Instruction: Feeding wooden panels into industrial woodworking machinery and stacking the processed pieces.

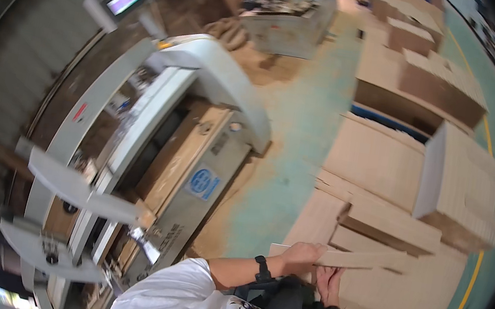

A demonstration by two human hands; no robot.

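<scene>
A long, narrow light-brown board (356,259) lies across my front, held in both hands above the stacked panels. My left hand (303,254) is closed over its near part, and the board's left end sticks out behind the wrist, which wears a black watch. Close beside it, my right hand (328,282) grips the lower edge from below, with a black band on that wrist. Some fingers of both hands are hidden. Beyond the hands, the board's far end hangs over the stacks, slightly blurred.
Stacks of brown panels (380,157) run along my right, with a taller stack (464,185) at their far side. To the left stands a large grey-white machine (232,83) with a lit screen (125,1). Green floor (285,179) with sawdust lies between. A scrap bin (286,33) stands farther off.
</scene>
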